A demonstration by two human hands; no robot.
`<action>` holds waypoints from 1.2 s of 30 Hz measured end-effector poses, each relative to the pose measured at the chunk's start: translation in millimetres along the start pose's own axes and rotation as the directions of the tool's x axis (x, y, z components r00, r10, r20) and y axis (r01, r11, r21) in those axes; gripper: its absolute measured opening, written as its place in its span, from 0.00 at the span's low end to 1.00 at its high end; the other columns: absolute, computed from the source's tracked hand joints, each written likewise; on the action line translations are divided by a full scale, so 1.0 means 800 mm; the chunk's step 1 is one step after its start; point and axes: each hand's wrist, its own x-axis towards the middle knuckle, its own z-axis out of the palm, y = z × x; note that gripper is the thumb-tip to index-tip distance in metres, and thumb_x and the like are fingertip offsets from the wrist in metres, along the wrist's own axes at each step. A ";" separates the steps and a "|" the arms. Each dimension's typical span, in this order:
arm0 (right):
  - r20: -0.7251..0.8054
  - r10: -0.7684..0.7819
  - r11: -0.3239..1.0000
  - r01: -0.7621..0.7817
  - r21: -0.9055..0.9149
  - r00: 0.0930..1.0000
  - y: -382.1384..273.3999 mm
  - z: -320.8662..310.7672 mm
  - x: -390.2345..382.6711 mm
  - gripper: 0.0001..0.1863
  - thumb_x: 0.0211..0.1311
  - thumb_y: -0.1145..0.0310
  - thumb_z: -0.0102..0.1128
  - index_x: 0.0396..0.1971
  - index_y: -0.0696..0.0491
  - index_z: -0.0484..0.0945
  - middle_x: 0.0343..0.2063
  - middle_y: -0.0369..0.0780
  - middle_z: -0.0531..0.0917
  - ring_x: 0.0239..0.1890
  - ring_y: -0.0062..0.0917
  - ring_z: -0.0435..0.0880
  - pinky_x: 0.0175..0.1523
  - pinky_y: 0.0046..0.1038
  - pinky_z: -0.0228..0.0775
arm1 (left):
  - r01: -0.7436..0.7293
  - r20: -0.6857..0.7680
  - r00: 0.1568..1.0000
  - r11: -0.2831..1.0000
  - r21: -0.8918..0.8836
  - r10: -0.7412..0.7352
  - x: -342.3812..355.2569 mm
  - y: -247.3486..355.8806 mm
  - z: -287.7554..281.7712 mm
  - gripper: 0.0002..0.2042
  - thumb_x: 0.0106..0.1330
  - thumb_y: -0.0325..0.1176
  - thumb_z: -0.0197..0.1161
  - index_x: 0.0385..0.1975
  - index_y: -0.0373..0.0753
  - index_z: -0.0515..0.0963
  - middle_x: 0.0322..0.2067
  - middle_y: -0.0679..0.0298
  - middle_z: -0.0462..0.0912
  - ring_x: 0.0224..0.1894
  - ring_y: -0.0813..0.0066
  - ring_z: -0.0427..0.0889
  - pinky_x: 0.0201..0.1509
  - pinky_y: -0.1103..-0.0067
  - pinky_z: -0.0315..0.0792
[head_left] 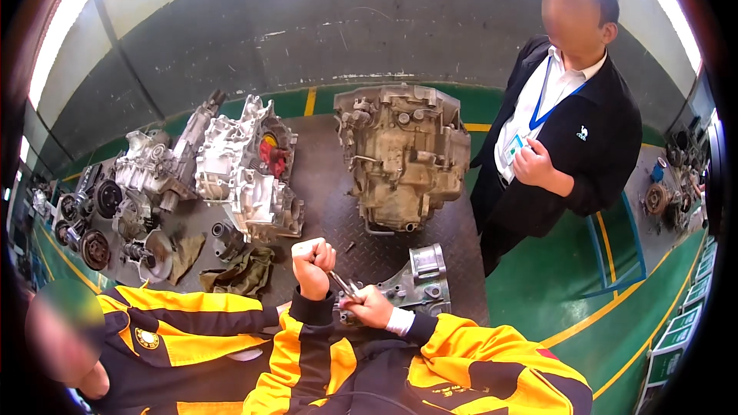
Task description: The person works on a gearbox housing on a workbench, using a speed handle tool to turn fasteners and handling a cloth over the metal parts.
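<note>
My left hand (pixel 314 267) is closed at the upper end of a slim metal tool (pixel 344 284); its exact kind is unclear. My right hand (pixel 367 306) is closed on the tool's lower part. Just behind and beneath my hands lies a grey metal housing (pixel 423 280) with a round-ended section, partly hidden by them. A large dirty, tan-grey gearbox (pixel 403 161) stands beyond it on the steel tabletop (pixel 319 146). A small dark cylindrical piece (pixel 350 247) lies near my left hand.
Silver gearboxes (pixel 246 173), round dark parts (pixel 94 248) and dark cloths (pixel 240 273) crowd the table's left. A co-worker in yellow-black (pixel 184 346) is close at my left; a person in a dark jacket (pixel 588 154) stands across at right. Another parts-laden bench (pixel 646 207) is far right.
</note>
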 end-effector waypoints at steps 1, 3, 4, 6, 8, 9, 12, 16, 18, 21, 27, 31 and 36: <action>0.072 0.022 1.000 -0.023 0.012 0.997 -0.007 0.008 0.004 0.15 0.59 0.64 0.59 0.19 0.60 0.76 0.11 0.45 0.72 0.13 0.23 0.69 0.23 0.29 0.61 | 0.006 -0.037 0.999 1.000 -0.003 -0.006 0.001 0.002 -0.004 0.22 0.60 0.46 0.44 0.09 0.43 0.50 0.08 0.73 0.48 0.11 0.85 0.45 0.16 0.81 0.39; 0.171 -0.027 0.991 0.049 -0.125 0.985 -0.003 0.022 0.018 0.13 0.59 0.65 0.59 0.22 0.60 0.77 0.15 0.46 0.75 0.18 0.27 0.74 0.26 0.31 0.65 | 0.031 -0.130 0.991 1.000 0.004 -0.030 0.006 -0.006 -0.013 0.22 0.60 0.49 0.41 0.09 0.44 0.51 0.07 0.72 0.49 0.09 0.83 0.44 0.14 0.80 0.39; 0.216 -0.043 0.973 0.090 -0.212 0.976 0.011 0.032 0.025 0.12 0.59 0.65 0.59 0.25 0.59 0.78 0.20 0.46 0.79 0.23 0.28 0.77 0.30 0.31 0.68 | 0.041 -0.147 0.988 0.999 0.004 -0.039 0.011 -0.010 -0.013 0.22 0.60 0.50 0.41 0.09 0.44 0.50 0.07 0.72 0.49 0.09 0.82 0.45 0.14 0.80 0.39; 0.118 -0.398 0.915 0.386 0.117 0.910 0.069 0.063 0.056 0.09 0.58 0.69 0.58 0.36 0.58 0.78 0.35 0.44 0.81 0.38 0.27 0.79 0.43 0.30 0.70 | 0.017 -0.091 0.996 0.997 0.069 -0.011 0.015 -0.020 0.005 0.23 0.61 0.50 0.41 0.09 0.44 0.51 0.07 0.73 0.48 0.10 0.83 0.44 0.14 0.80 0.39; 0.471 0.091 0.444 -0.459 0.769 0.877 0.165 0.088 0.104 0.05 0.55 0.72 0.56 0.32 0.52 0.78 0.36 0.36 0.82 0.37 0.23 0.79 0.41 0.24 0.70 | 0.016 -0.001 1.000 0.988 0.155 -0.016 0.019 -0.018 0.026 0.23 0.61 0.49 0.41 0.09 0.43 0.50 0.08 0.73 0.48 0.11 0.83 0.45 0.15 0.81 0.39; 0.467 0.104 0.608 -0.428 0.669 0.878 0.139 0.076 0.124 0.05 0.55 0.72 0.56 0.31 0.53 0.78 0.35 0.36 0.82 0.36 0.23 0.79 0.40 0.25 0.70 | -0.002 -0.009 1.000 0.991 0.130 0.003 0.017 -0.017 0.017 0.22 0.60 0.48 0.42 0.09 0.43 0.50 0.09 0.73 0.49 0.11 0.84 0.46 0.16 0.81 0.39; 0.259 -0.064 0.995 0.082 -0.058 0.964 0.059 0.032 0.154 0.05 0.55 0.73 0.56 0.30 0.55 0.79 0.32 0.35 0.83 0.33 0.20 0.78 0.38 0.25 0.70 | -0.005 -0.061 0.998 0.995 0.102 0.012 0.011 -0.017 0.017 0.21 0.60 0.45 0.43 0.09 0.42 0.50 0.09 0.72 0.49 0.12 0.83 0.48 0.16 0.81 0.43; 0.231 -0.067 0.990 0.036 0.135 0.971 0.040 -0.013 0.181 0.06 0.55 0.74 0.56 0.28 0.59 0.81 0.28 0.35 0.84 0.29 0.17 0.78 0.35 0.26 0.71 | -0.120 -0.386 0.877 0.908 0.402 0.286 -0.002 -0.058 -0.015 0.20 0.60 0.43 0.44 0.09 0.42 0.51 0.10 0.72 0.51 0.12 0.82 0.51 0.18 0.80 0.46; -0.050 -0.343 0.889 0.307 -0.339 0.938 0.063 -0.031 0.172 0.08 0.56 0.71 0.57 0.22 0.60 0.79 0.17 0.34 0.80 0.23 0.13 0.72 0.28 0.22 0.68 | -0.146 -0.313 0.921 0.951 0.272 0.231 -0.002 -0.062 -0.004 0.21 0.60 0.44 0.43 0.08 0.43 0.51 0.09 0.72 0.51 0.12 0.82 0.50 0.18 0.80 0.45; -0.269 -0.073 0.997 0.073 -0.009 0.961 0.039 -0.060 0.120 0.16 0.58 0.70 0.58 0.13 0.61 0.70 0.09 0.35 0.65 0.16 0.12 0.60 0.20 0.26 0.51 | -0.037 -0.056 0.998 0.996 0.076 0.042 0.001 -0.008 0.021 0.21 0.61 0.44 0.43 0.08 0.42 0.51 0.08 0.72 0.50 0.11 0.82 0.49 0.17 0.80 0.43; -0.239 0.002 1.000 -0.006 -0.019 0.971 0.003 -0.035 0.032 0.18 0.58 0.71 0.59 0.12 0.58 0.64 0.11 0.30 0.59 0.19 0.11 0.56 0.21 0.23 0.48 | -0.003 -0.117 0.993 1.000 -0.019 0.000 -0.002 0.001 0.003 0.22 0.61 0.43 0.43 0.07 0.42 0.51 0.07 0.72 0.50 0.10 0.82 0.47 0.16 0.80 0.43; -0.003 -0.039 0.981 0.038 -0.192 0.999 -0.030 -0.005 0.002 0.11 0.50 0.75 0.63 0.12 0.60 0.75 0.13 0.33 0.78 0.17 0.14 0.74 0.26 0.21 0.66 | -0.040 -0.099 0.994 0.999 0.001 0.040 -0.004 -0.008 0.004 0.21 0.62 0.42 0.43 0.08 0.42 0.51 0.09 0.72 0.50 0.12 0.83 0.48 0.17 0.81 0.44; 0.589 -0.097 0.994 0.049 0.097 0.802 0.090 0.017 0.048 0.15 0.65 0.67 0.55 0.49 0.57 0.72 0.53 0.38 0.74 0.56 0.22 0.71 0.61 0.27 0.62 | -0.122 0.032 0.993 0.965 0.232 0.118 -0.002 -0.024 0.033 0.23 0.66 0.42 0.45 0.11 0.38 0.51 0.10 0.69 0.51 0.13 0.80 0.54 0.18 0.80 0.51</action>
